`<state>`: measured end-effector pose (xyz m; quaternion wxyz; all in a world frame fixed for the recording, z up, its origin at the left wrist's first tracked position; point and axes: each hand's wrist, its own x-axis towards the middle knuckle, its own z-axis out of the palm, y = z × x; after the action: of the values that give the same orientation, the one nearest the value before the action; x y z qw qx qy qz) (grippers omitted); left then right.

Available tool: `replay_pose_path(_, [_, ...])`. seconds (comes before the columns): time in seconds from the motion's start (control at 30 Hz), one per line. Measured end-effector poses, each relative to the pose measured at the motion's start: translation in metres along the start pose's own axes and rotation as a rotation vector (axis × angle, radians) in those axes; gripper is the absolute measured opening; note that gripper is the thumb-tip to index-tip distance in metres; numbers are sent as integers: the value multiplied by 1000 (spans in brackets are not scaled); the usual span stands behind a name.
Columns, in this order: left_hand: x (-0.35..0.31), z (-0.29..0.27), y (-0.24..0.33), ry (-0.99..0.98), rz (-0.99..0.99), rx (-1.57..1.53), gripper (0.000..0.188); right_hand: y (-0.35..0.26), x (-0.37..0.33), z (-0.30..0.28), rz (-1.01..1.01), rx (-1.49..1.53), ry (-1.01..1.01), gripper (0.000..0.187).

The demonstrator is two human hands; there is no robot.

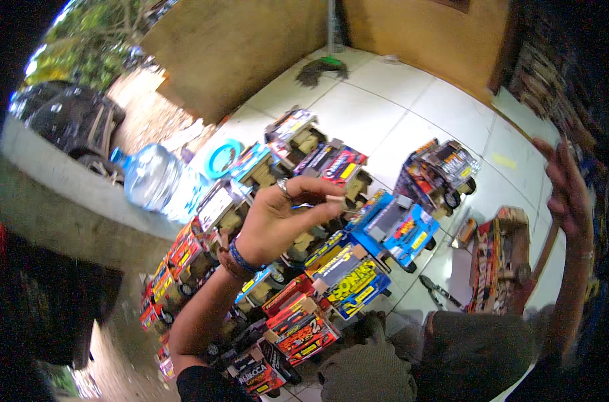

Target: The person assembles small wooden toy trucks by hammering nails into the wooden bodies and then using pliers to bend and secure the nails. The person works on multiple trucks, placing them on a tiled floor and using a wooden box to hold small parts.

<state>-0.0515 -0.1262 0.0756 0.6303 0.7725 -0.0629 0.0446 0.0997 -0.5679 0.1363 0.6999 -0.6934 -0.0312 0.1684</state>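
My left hand [277, 218] is raised over rows of toy trucks, thumb and forefinger pinched on a small pale piece [335, 199] whose kind I cannot make out. A ring and a blue bracelet are on that hand and wrist. Just beyond its fingertips stands a blue toy truck [401, 231]; a yellow-and-blue one [351, 280] is nearer to me. My right hand [564, 184] is held up at the far right, its fingers stretched and slightly blurred, with nothing seen in them. Below and left of it lies an orange-and-black toy truck body [497, 258], its hollow side showing.
Pliers-like black tool [441, 293] lies on the white tiled floor [385, 100]. Another toy truck [438, 171] stands apart, farther off. At left are a clear blue water jug [154, 177], a turquoise round thing [222, 157] and a low wall [70, 177]. A mop [323, 69] leans at the back.
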Motion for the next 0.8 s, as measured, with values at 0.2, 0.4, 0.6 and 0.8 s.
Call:
replay_pose_path(0.2, [-30,-120,-51,405,-136,22,34,82,-37,-8,-90,61,289,49])
replay_pose_path(0.4, [-24,-206,-103,669,-289,61,31,98,-67,24,157,4,77,52])
replay_pose_path(0.6, [2,-225,-131,548,-378,68,33,47,-43,76,40,-365,-317,58])
replay_pose_path(0.8, [1,-224,-142,529,-378,-109,33,17,9,172,19,-521,-408,53])
